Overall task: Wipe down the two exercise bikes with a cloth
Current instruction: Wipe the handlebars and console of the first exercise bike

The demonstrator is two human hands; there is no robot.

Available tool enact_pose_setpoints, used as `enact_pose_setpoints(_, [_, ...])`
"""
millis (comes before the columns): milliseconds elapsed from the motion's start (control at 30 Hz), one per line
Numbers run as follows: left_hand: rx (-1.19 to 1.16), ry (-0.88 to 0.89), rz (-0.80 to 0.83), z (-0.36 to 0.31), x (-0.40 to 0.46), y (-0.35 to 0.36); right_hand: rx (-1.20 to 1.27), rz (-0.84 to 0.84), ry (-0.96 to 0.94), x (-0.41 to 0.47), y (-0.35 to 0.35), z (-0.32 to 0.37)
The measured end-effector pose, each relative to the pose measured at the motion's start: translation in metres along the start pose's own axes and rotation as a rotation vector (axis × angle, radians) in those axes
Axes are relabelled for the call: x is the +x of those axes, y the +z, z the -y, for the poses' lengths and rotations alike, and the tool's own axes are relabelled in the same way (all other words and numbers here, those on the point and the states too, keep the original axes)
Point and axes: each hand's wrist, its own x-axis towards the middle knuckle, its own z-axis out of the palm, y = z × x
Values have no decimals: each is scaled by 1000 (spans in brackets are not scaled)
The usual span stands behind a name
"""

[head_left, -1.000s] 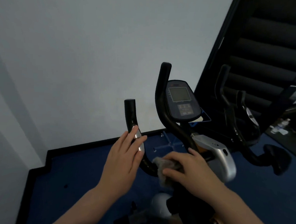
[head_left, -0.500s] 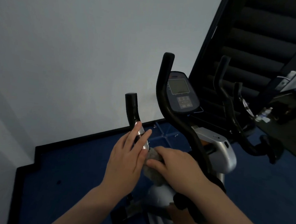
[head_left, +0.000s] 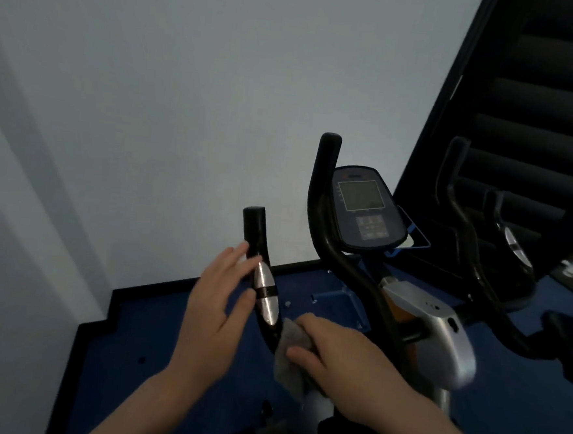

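Observation:
The near exercise bike [head_left: 439, 332] stands right in front of me, with a console [head_left: 363, 212] between two black handlebars. My right hand [head_left: 339, 363] grips a grey cloth [head_left: 290, 359] and presses it against the lower curve of the left handlebar [head_left: 257, 245]. My left hand [head_left: 216, 306] is open, fingers spread, resting against the left side of that handlebar beside its silver pulse sensor [head_left: 266, 295]. The second bike [head_left: 492, 265] stands to the right, dark and partly cut off.
A pale wall rises close behind the bikes, with a black skirting along the blue carpet [head_left: 154, 336]. A dark staircase [head_left: 539, 116] fills the upper right. Small items lie on the floor at the far right edge.
My right hand has slid the cloth left along the bar toward the left handlebar's lower curve. My left hand has shifted off the sensor to the handlebar's left side.

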Motion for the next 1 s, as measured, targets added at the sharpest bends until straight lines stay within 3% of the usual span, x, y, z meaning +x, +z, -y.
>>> enact_pose_setpoints(200, [85,67,-46,-5,36,0,-78,-29,-89,6,11,5])
enact_pose_setpoints(433, [132,87,52,-1,74,1,-115,-60,-37,-16,-10,-30])
enact_pose_setpoints(533, [87,80,64,3,79,7,-219,-152,-56,-10,4,-17])
enact_pose_setpoints(600, [40,88,49,5,81,6,-171,-124,-58,-6,7,-10])
enact_pose_setpoints(700, [-16,127,74,13,83,-1,48,-33,16,-10,-4,-15])
enact_pose_setpoints(767, [-73,126,95,17,85,-6,21,-22,56,-12,-7,-12])
enact_pose_setpoints(867, [-193,101,111,20,86,-7,-121,-81,102,-1,1,15])
enact_pose_setpoints(1000, [-298,90,121,26,92,-10,15,-189,283,21,15,43])
